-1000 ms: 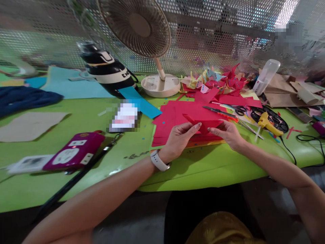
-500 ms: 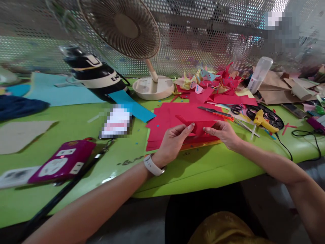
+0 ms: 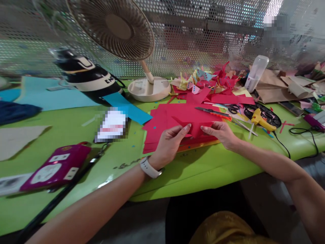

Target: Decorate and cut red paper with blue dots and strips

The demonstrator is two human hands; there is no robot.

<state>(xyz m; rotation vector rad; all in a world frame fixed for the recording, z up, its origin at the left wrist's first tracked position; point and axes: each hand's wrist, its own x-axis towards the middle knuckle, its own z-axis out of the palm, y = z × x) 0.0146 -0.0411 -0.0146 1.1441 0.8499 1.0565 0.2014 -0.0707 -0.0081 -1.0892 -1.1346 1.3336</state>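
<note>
Between my two hands is a folded piece of red paper [image 3: 196,128], held above a stack of red paper sheets [image 3: 162,117]. My left hand [image 3: 171,140] pinches its left side between thumb and fingers; a white watch band circles that wrist. My right hand [image 3: 220,134] pinches the right side, thumb in front. A pointed flap of the paper sticks out to the upper left. Just behind the hands, a utility knife [image 3: 213,113] with an orange end lies on the red sheets.
Scissors [image 3: 233,108] and a yellow glue gun [image 3: 262,121] with a cord lie to the right. Folded paper pieces [image 3: 208,81] are heaped at the back. A fan [image 3: 149,89], a black bottle [image 3: 88,79], a blue paper strip [image 3: 128,109] and a purple power strip [image 3: 56,167] are on the left.
The view has shifted slightly, so the things on the table appear a little further left. Both hands keep their pinch on the red paper, with hardly any movement.
</note>
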